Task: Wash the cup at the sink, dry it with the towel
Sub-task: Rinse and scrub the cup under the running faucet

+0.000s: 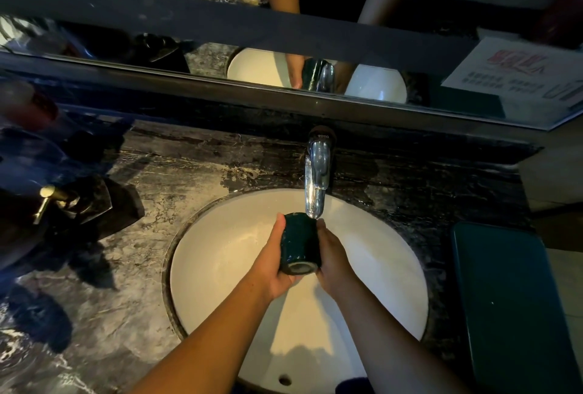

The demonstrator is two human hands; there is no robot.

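Washing stage: left hand and right hand clasp the dark green cup between them, beneath the faucet. Drying remains, and no towel is identifiable.

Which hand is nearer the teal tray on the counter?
Right. The right hand grips the cup's right side, toward the tray at the counter's right edge. The left hand holds the cup's far side from the tray.

Dim marble counter, mirror behind
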